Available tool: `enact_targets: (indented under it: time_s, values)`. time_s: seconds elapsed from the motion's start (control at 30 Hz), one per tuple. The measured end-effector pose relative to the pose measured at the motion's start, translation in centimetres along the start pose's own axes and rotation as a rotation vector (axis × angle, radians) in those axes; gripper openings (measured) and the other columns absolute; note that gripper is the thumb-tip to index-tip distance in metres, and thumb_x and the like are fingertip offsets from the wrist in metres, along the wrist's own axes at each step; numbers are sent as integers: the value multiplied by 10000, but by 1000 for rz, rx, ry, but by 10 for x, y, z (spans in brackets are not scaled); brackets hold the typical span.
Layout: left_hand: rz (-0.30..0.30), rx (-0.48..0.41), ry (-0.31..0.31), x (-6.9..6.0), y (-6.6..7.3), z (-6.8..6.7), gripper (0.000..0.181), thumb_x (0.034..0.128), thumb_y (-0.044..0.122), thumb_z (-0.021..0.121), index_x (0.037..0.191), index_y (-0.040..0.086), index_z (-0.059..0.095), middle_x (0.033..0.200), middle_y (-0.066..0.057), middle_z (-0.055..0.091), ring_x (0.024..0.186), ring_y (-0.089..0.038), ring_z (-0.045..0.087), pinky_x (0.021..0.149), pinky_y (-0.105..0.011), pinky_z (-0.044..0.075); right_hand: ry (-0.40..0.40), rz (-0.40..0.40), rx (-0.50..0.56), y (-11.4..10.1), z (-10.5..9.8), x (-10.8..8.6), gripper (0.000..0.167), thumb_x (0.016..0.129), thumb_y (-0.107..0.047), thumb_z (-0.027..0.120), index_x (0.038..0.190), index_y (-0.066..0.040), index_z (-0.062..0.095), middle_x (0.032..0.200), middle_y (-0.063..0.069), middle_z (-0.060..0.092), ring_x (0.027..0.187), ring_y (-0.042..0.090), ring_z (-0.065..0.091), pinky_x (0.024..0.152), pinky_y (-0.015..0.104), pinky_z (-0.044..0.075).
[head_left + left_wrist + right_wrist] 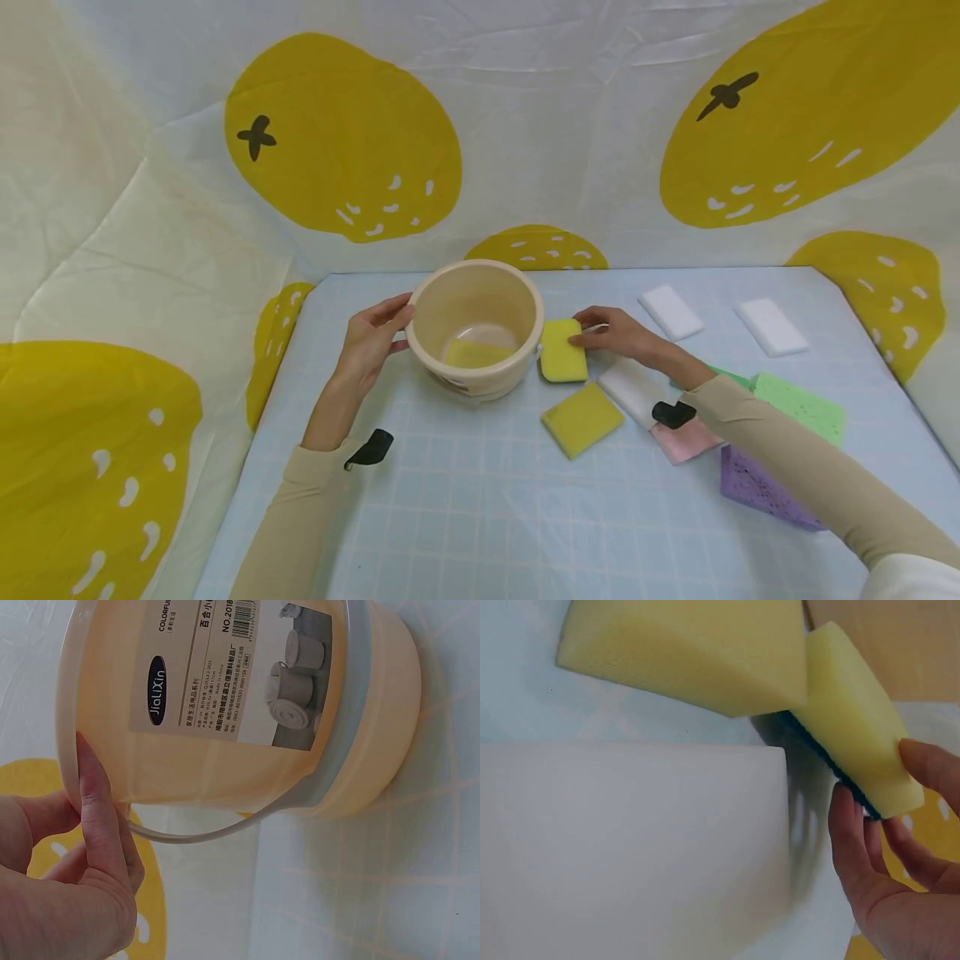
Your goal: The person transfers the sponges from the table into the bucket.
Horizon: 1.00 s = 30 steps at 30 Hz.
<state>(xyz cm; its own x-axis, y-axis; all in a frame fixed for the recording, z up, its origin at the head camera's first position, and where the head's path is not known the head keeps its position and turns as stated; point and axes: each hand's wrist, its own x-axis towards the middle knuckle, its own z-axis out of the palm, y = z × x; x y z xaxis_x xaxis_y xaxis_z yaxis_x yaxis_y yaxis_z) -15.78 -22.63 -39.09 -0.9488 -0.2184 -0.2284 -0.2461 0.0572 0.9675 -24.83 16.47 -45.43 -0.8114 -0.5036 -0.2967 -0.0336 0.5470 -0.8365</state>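
Note:
A beige plastic bucket (474, 333) with a handle and a printed label (217, 675) stands on the table, a yellow sponge (476, 353) lying on its bottom. My left hand (372, 340) pinches the bucket's rim on its left side. In my right hand (618, 333) is a yellow sponge with a dark green scouring side (859, 727), gripped between thumb and fingers just right of the bucket. Its scouring side faces down. Another yellow sponge (582, 419) lies on the table below it. Beneath my right wrist is a white sponge block (633, 390), partly hidden.
Two white sponge blocks, one (671, 312) nearer and one (771, 327) farther right, lie at the back. Beside my right forearm are a pink sponge (686, 440), a light green sponge (798, 407) and a purple one (768, 492). A lemon-print sheet (555, 150) hangs behind the table.

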Motion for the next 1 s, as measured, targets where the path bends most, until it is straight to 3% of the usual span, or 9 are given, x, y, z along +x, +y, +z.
enact_targets:
  time_s: [0.57, 0.83, 1.0]
  values:
    - [24, -6, -16, 0, 1, -1, 428, 1006, 261, 691, 1400, 102, 640, 1317, -87, 634, 1012, -142, 625, 768, -243, 607, 14, -1, -3, -15, -28, -16, 603, 962, -304, 751, 1430, -11, 511, 1427, 208, 525, 1244, 340, 580, 1070, 483, 486]
    - [45, -35, -31, -1, 0, -1, 432, 1010, 232, 684, 1405, 65, 627, 1289, -92, 638, 977, -113, 633, 753, -232, 605, 49, -14, -4, -25, -43, -28, 589, 949, -296, 769, 1413, -15, 541, 1382, 189, 568, 1177, 285, 632, 969, 328, 542]
    - [34, -30, -28, -1, 0, -1, 421, 1012, 231, 682, 1400, 75, 634, 1298, -87, 634, 989, -127, 631, 761, -243, 608, 47, -8, 6, -32, -51, -36, 607, 947, -300, 772, 1425, -16, 527, 1392, 182, 558, 1166, 248, 636, 962, 320, 552]
